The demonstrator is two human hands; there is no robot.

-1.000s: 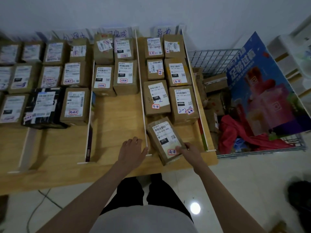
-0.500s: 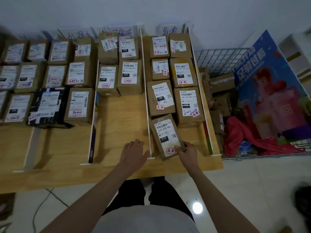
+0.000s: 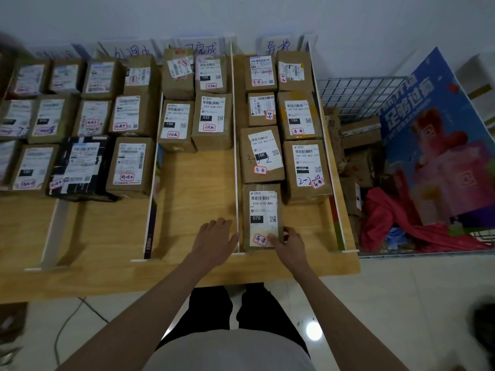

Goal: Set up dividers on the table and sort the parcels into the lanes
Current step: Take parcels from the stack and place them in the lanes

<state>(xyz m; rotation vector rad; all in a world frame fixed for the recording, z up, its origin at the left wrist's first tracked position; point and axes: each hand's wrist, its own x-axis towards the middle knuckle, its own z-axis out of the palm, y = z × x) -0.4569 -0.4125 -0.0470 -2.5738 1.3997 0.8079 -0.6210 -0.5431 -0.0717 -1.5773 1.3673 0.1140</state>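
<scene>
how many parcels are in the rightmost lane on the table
7: left column back to front, and the 070 parcel under the right hand; right column. None seems hidden.
</scene>
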